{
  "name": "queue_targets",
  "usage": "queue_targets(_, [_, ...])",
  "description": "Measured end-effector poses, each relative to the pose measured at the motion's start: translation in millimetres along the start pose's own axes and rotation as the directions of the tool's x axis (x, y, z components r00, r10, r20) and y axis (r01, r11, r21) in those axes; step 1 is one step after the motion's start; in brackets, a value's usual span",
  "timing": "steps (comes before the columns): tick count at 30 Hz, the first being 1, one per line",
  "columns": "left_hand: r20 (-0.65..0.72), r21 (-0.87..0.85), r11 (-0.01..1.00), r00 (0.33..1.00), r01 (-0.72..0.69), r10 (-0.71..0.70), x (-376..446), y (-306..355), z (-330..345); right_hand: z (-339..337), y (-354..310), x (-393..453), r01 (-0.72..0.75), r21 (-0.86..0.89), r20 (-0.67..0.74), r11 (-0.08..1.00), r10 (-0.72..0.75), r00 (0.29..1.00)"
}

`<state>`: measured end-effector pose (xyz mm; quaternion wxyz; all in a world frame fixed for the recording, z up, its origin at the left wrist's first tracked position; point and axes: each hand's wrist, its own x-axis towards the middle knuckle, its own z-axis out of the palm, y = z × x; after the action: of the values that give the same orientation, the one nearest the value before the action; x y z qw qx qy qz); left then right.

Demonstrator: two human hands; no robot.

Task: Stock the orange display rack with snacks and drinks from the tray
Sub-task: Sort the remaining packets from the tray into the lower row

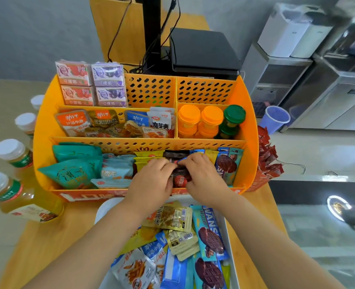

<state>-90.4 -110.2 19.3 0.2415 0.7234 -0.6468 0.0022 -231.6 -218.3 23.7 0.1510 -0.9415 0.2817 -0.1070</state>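
The dark red-and-black snack packets [179,174] in the front row of the orange perforated plastic rack [249,130] are mostly covered by both hands, so each grip on them cannot be judged. The white plastic tray [231,243] runs off the bottom edge. The shiny round object [338,207] at right is too blurred to identify.

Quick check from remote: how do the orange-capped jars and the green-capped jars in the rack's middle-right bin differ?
The orange-capped jars hold orange contents; the green-capped jars look dark green. There are two stacks of orange-capped jars but one stack of green-capped jars. Orange-capped jars fill the bin's left and middle; green-capped jars stand at its right, by the rack side wall. Shared: small round jars, upright, stacked, same compartment.
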Motion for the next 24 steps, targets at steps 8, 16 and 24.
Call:
queue_targets(8, [0.073,0.093,0.994,0.995,0.058,-0.065,5,6,4,-22,18,15,0.032,-0.196,-0.17,0.98,-0.066,0.983])
queue_targets(16, [0.003,-0.022,0.989,0.989,0.146,-0.146,10,6,10,-32,41,8,-0.248,0.028,-0.332,0.968,0.243,0.911])
queue_targets(24, [0.033,0.087,0.976,0.978,0.201,-0.205,14,13,14,-20,39,3,-0.27,0.057,-0.234,0.961,0.276,0.932])
